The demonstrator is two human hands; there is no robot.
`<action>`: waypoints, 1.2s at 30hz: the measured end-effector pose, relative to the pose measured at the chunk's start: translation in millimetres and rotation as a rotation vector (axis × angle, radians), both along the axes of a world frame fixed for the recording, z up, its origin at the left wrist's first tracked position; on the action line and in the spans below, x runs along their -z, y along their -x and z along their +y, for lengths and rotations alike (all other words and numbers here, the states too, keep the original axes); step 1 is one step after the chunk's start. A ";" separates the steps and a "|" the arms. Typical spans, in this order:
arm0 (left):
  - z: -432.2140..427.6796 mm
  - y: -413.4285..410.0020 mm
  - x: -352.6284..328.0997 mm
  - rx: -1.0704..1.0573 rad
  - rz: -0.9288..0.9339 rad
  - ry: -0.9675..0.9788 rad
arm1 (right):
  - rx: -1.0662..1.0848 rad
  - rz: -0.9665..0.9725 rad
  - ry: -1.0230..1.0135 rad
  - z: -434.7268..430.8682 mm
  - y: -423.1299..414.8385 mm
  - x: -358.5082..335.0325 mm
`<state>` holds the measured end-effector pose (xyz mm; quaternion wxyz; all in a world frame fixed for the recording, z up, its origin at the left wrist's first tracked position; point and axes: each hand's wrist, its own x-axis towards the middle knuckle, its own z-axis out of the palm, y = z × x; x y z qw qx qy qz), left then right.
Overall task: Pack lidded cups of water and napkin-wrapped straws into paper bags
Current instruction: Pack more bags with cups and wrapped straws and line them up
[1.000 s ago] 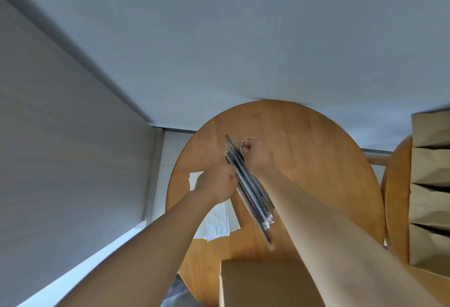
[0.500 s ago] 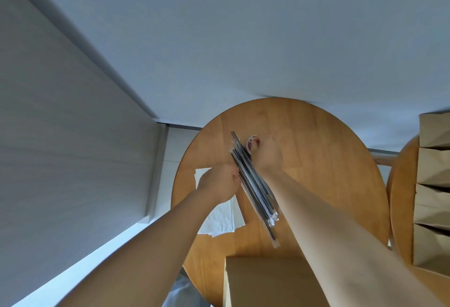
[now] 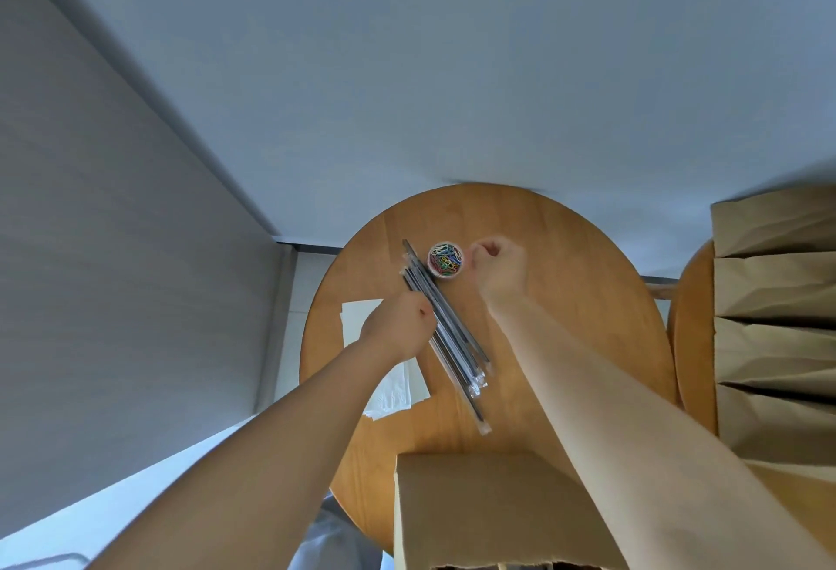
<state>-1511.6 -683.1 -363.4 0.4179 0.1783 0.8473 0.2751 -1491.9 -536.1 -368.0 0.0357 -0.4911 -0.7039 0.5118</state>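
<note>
You are gripping the straw bundle [image 3: 452, 334] mid-frame in your left hand [image 3: 398, 325], your right hand [image 3: 500, 268] curled beside the paper-clip cup [image 3: 446, 259], whether on anything I cannot tell; next probably means freeing one straw for a napkin [image 3: 359, 320].

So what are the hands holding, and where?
The left hand grips the straws just past their middle, toward the far end. The right hand is curled by the clip tub; whether it pinches anything cannot be told.
</note>
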 end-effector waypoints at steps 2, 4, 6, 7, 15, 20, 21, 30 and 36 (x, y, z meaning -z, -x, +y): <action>1.4 -3.9 -5.8 -0.023 0.013 -0.016 | 0.019 -0.001 0.030 3.2 -5.5 -12.8; 2.1 -8.4 -14.7 -0.064 0.022 -0.058 | 0.010 0.016 0.118 1.4 -11.5 -31.4; 0.2 -15.4 -27.8 -0.091 0.017 -0.114 | -0.029 0.064 0.224 -5.0 -23.1 -55.5; -1.6 -19.3 -34.7 -0.098 0.010 -0.149 | -0.059 0.081 0.259 -8.5 -31.3 -67.5; -35.8 -87.1 -98.3 0.001 -0.011 -0.233 | -0.300 0.132 0.274 -33.9 -133.8 -135.7; -84.9 -136.5 -122.9 -0.193 0.136 -0.137 | -0.180 0.233 0.048 -37.5 -209.9 -165.6; -98.9 -147.1 -124.5 -0.288 0.123 -0.077 | -0.163 0.242 -0.007 -38.9 -228.9 -169.1; -142.4 -235.9 -136.1 0.086 0.053 0.000 | -0.123 0.259 -0.154 -67.1 -320.1 -159.9; -115.4 -238.9 -140.8 0.363 0.704 0.139 | -0.284 0.211 -0.159 -80.8 -330.2 -160.4</action>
